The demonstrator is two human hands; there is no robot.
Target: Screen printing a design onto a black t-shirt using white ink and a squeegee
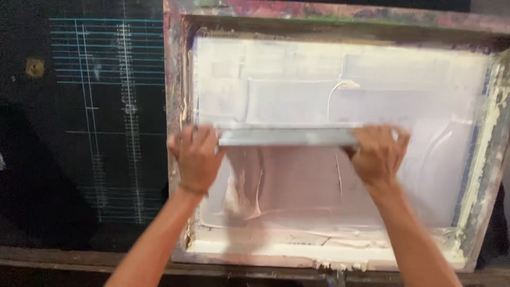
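A paint-stained wooden screen-printing frame [175, 79] lies flat in front of me, its mesh [297, 69] coated with white ink. A long grey squeegee [287, 136] lies across the middle of the mesh. My left hand [196, 157] grips its left end and my right hand [378, 154] grips its right end. Below the blade the mesh looks thinner and pinkish, with streaks of white ink. A ridge of thick white ink [297, 245] sits along the near inside edge of the frame.
To the left of the frame lies a black sheet [106, 106] printed with fine pale blue lines and columns. A dark wooden table edge [79, 258] runs along the bottom. The frame's right side [491, 149] is caked with dried pale paint.
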